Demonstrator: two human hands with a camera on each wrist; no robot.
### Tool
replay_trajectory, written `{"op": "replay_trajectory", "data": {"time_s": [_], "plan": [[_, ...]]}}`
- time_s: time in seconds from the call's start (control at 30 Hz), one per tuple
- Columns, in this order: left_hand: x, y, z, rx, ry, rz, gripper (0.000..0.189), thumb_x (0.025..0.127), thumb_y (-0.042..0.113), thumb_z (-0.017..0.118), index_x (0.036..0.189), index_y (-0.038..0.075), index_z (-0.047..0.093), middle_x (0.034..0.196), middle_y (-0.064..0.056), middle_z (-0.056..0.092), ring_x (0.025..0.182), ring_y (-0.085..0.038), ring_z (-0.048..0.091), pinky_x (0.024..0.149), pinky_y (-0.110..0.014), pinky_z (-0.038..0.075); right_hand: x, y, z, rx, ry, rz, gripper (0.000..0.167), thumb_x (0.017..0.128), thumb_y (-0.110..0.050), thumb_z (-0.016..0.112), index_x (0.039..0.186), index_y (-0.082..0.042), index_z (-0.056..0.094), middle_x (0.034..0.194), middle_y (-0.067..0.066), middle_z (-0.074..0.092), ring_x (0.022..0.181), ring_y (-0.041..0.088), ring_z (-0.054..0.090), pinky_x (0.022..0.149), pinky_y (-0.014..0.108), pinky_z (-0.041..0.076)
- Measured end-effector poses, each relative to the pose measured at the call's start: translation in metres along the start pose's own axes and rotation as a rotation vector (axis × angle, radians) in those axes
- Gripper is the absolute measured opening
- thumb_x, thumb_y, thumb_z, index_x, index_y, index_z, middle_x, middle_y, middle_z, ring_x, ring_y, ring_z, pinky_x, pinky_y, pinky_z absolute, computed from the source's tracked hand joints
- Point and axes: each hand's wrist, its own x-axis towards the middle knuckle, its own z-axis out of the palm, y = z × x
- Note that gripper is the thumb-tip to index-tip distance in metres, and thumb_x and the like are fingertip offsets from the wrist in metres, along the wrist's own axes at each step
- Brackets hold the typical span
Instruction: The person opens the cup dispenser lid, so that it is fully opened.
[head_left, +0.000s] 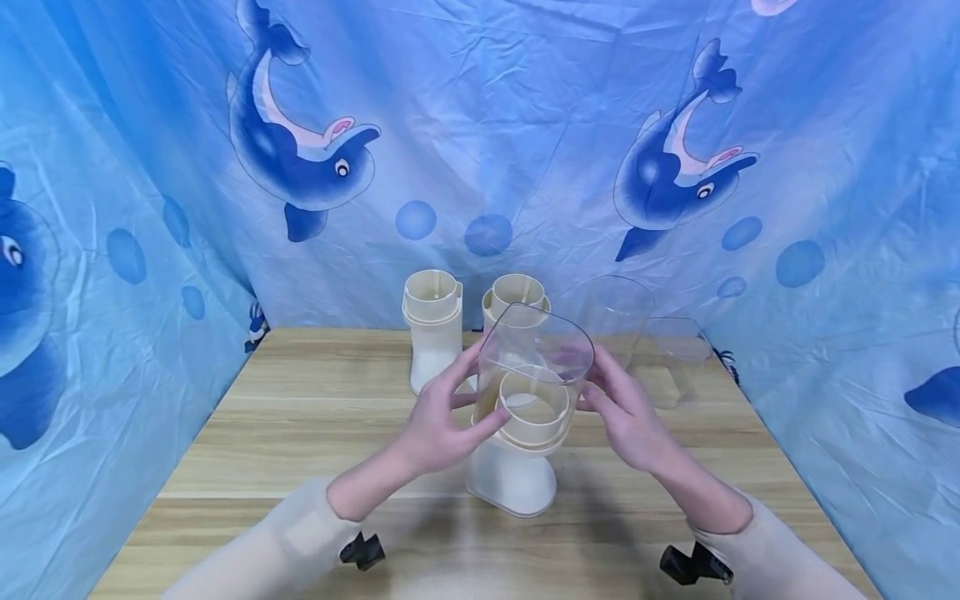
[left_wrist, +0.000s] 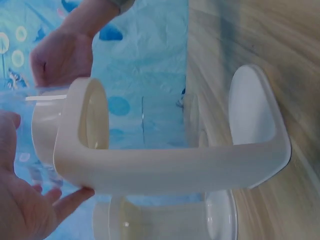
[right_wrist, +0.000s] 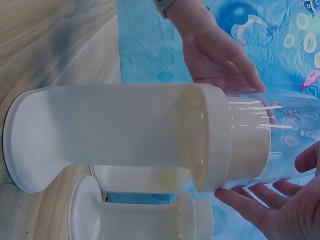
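A clear plastic container (head_left: 487,367) with an open top is set around the raised collar of the nearest white stand (head_left: 517,479). From the left side my left hand (head_left: 442,421) grips the container's wall, thumb toward me. My right hand (head_left: 626,417) holds the opposite side. In the left wrist view the stand (left_wrist: 170,170) shows a rounded foot, a flat upright and a ring-shaped top. The right wrist view shows the clear container (right_wrist: 292,112) over the cream collar (right_wrist: 250,142), with my right hand's fingertips touching the ring's edge.
Two more white stands, one at the back left (head_left: 435,342) and one behind the container (head_left: 519,292), stand upright on the wooden table (head_left: 300,442). At the back right are further clear containers (head_left: 618,312). A blue dolphin-print curtain (head_left: 480,125) encloses the back and sides.
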Motion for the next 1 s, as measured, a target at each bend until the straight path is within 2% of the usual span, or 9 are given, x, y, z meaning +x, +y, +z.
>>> {"op": "replay_trajectory", "data": {"time_s": [0.13,0.23,0.3,0.37,0.47,0.6,0.73,0.87,1.0], "plan": [[-0.004,0.003,0.007,0.042,0.055,-0.005,0.09,0.089,0.014,0.084,0.165,0.016,0.037,0.166,-0.008,0.048,0.133,-0.035,0.064,0.089,-0.038,0.067,0.003,0.002,-0.001,0.008,-0.003,0.006,0.05,0.103,0.007,0.04,0.152,0.002,0.047,0.144,0.03,0.061,0.123,0.001,0.065,0.086,0.033,0.066],[-0.005,0.004,0.01,0.06,0.089,-0.004,0.092,0.088,0.015,0.085,0.166,0.02,0.036,0.163,-0.008,0.049,0.133,-0.034,0.064,0.089,-0.041,0.067,0.008,0.002,-0.002,0.008,-0.027,0.018,0.05,0.105,0.005,0.041,0.154,-0.001,0.047,0.146,0.028,0.062,0.127,0.013,0.068,0.09,0.031,0.065],[-0.004,0.004,0.01,0.063,0.097,-0.003,0.094,0.087,0.016,0.086,0.166,0.022,0.034,0.162,-0.009,0.049,0.133,-0.034,0.063,0.091,-0.042,0.066,0.01,0.002,-0.003,-0.002,-0.043,0.021,0.051,0.105,0.003,0.042,0.156,-0.003,0.047,0.148,0.027,0.061,0.128,0.014,0.067,0.093,0.031,0.064],[-0.003,0.001,0.009,0.058,0.088,0.01,0.099,0.085,0.017,0.087,0.167,0.02,0.031,0.164,-0.01,0.046,0.136,-0.036,0.061,0.095,-0.046,0.065,0.011,0.001,-0.005,-0.01,-0.047,0.01,0.051,0.105,0.004,0.043,0.156,-0.002,0.047,0.148,0.027,0.06,0.128,0.012,0.066,0.094,0.033,0.065],[0.001,-0.005,0.005,0.041,0.049,0.047,0.109,0.08,0.016,0.09,0.169,0.016,0.025,0.17,-0.011,0.039,0.144,-0.038,0.055,0.102,-0.053,0.061,0.01,0.0,-0.007,-0.04,-0.031,-0.003,0.053,0.103,0.007,0.044,0.155,0.0,0.047,0.144,0.027,0.06,0.121,0.003,0.064,0.09,0.034,0.066],[0.005,-0.013,0.003,0.003,-0.003,0.095,0.116,0.078,0.011,0.09,0.17,0.014,0.021,0.173,-0.013,0.034,0.148,-0.04,0.051,0.105,-0.056,0.057,0.007,-0.001,-0.008,-0.063,-0.037,0.005,0.054,0.102,0.007,0.045,0.155,-0.001,0.046,0.142,0.028,0.059,0.12,0.014,0.064,0.086,0.034,0.066],[0.003,-0.017,0.009,-0.002,0.004,0.083,0.113,0.079,0.01,0.089,0.17,0.015,0.022,0.172,-0.012,0.036,0.143,-0.04,0.056,0.104,-0.053,0.059,0.007,-0.001,-0.007,-0.06,-0.051,0.029,0.055,0.102,0.005,0.045,0.156,-0.004,0.046,0.146,0.026,0.06,0.125,0.022,0.064,0.088,0.035,0.066],[-0.001,-0.014,0.015,0.042,0.064,0.059,0.113,0.078,0.017,0.092,0.17,0.017,0.025,0.164,-0.01,0.045,0.14,-0.036,0.057,0.102,-0.054,0.061,0.012,0.0,-0.005,-0.017,-0.053,0.054,0.055,0.102,0.005,0.045,0.157,-0.003,0.045,0.145,0.025,0.063,0.126,0.014,0.066,0.091,0.033,0.065],[-0.003,-0.015,0.016,0.068,0.099,0.073,0.117,0.074,0.02,0.094,0.169,0.017,0.026,0.158,-0.015,0.048,0.138,-0.039,0.056,0.103,-0.059,0.059,0.015,0.001,-0.004,0.018,-0.054,0.053,0.055,0.103,0.005,0.044,0.157,-0.001,0.043,0.144,0.028,0.061,0.124,0.004,0.065,0.093,0.032,0.064]]}}
